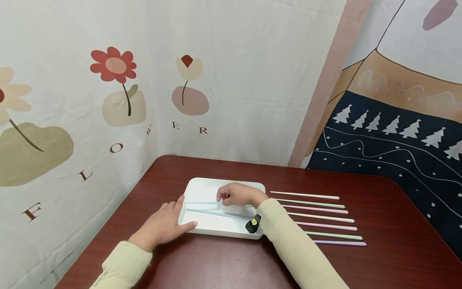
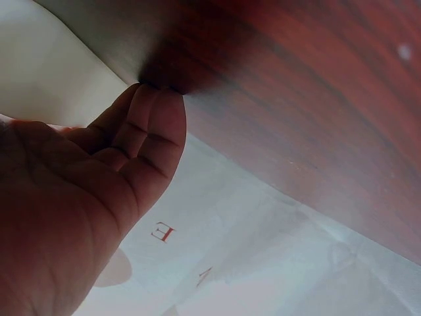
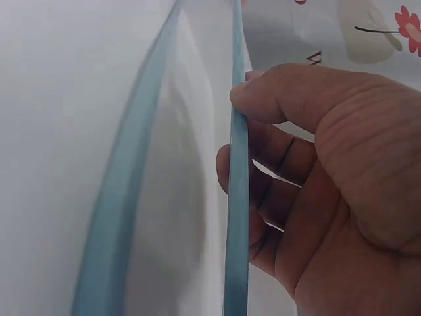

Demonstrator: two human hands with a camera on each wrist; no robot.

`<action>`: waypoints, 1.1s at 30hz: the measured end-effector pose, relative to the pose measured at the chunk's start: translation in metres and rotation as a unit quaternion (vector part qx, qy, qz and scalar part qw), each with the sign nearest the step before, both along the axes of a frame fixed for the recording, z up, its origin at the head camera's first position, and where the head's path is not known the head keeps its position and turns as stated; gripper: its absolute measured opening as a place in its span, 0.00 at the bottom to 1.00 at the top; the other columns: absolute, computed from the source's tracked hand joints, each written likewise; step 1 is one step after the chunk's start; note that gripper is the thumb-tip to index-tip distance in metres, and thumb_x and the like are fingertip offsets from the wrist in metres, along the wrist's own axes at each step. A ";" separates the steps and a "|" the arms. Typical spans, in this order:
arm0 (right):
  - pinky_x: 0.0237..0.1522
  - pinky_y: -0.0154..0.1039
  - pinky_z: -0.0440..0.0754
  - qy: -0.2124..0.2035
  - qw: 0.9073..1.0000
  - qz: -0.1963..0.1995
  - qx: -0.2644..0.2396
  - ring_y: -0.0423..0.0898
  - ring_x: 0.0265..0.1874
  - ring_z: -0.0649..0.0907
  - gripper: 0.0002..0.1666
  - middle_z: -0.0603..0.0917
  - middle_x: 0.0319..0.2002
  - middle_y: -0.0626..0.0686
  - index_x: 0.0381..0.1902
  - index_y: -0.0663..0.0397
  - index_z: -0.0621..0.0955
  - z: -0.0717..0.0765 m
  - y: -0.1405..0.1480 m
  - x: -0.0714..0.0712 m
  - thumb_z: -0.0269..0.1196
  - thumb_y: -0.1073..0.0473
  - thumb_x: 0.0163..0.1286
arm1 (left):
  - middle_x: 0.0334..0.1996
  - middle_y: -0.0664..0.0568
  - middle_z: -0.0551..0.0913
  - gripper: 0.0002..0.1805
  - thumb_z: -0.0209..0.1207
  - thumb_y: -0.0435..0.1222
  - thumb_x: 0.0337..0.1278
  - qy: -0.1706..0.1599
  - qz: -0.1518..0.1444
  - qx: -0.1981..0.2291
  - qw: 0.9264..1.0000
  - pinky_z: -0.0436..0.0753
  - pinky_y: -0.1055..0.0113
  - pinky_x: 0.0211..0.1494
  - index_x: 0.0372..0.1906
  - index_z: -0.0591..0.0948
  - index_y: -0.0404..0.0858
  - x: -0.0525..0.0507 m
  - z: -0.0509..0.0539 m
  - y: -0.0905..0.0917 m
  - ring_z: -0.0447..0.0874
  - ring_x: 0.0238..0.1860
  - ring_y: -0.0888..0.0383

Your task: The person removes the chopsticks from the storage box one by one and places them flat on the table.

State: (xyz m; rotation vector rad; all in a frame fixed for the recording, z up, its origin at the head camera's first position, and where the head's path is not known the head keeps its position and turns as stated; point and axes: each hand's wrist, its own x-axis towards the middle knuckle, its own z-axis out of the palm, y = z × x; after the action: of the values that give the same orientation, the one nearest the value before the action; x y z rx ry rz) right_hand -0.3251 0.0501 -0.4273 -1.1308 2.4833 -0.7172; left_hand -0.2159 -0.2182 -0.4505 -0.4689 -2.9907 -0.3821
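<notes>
A white rectangular tray (image 1: 223,230) sits on the table with two light blue chopsticks in view over it. My right hand (image 1: 236,194) pinches the farther blue chopstick (image 1: 202,202) between thumb and fingers; the right wrist view shows this held chopstick (image 3: 237,197) close up. Beside it, the nearer blue chopstick (image 1: 216,213) lies slanted in the tray. My left hand (image 1: 162,222) touches the tray's left near corner, its fingers along the left rim and its thumb over the near rim. In the left wrist view, the left hand's fingers (image 2: 158,131) are slightly bent.
To the right of the tray, several chopsticks (image 1: 325,218) in white, green, pink and purple lie side by side on the dark red table (image 1: 223,265). A black device (image 1: 252,224) is strapped at the right wrist. Printed cloth (image 1: 245,80) hangs behind the table.
</notes>
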 end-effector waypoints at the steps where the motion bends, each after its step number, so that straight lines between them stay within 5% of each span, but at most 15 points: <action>1: 0.31 0.33 0.71 0.001 1.000 0.001 -0.001 0.38 0.27 0.73 0.11 0.75 0.27 0.44 0.38 0.44 0.82 0.001 0.000 0.000 0.60 0.68 0.67 | 0.56 0.37 0.76 0.59 0.56 0.70 0.54 0.000 0.001 -0.001 1.000 0.75 0.46 0.54 0.74 0.58 0.28 0.000 0.000 0.000 0.73 0.57 0.39; 19: 0.30 0.34 0.71 0.020 1.000 0.004 0.007 0.39 0.27 0.73 0.11 0.74 0.26 0.44 0.37 0.44 0.82 0.032 0.016 0.009 0.59 0.68 0.67 | 0.56 0.37 0.76 0.59 0.55 0.71 0.53 0.000 0.004 -0.001 1.000 0.75 0.46 0.54 0.74 0.58 0.28 0.000 -0.001 -0.001 0.73 0.56 0.40; 33: 0.30 0.34 0.70 0.007 1.000 0.007 0.003 0.38 0.26 0.72 0.09 0.74 0.25 0.42 0.39 0.49 0.83 0.036 0.043 0.020 0.59 0.67 0.68 | 0.58 0.35 0.75 0.60 0.54 0.71 0.54 -0.007 0.005 -0.003 1.000 0.74 0.45 0.57 0.75 0.58 0.28 0.000 0.000 0.000 0.72 0.59 0.38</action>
State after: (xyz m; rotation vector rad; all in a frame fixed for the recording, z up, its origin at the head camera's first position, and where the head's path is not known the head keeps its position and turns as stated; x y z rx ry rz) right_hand -0.3051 0.0930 -0.3912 -1.1541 2.4853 -0.7001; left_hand -0.2160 -0.2185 -0.4502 -0.4548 -3.0083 -0.3771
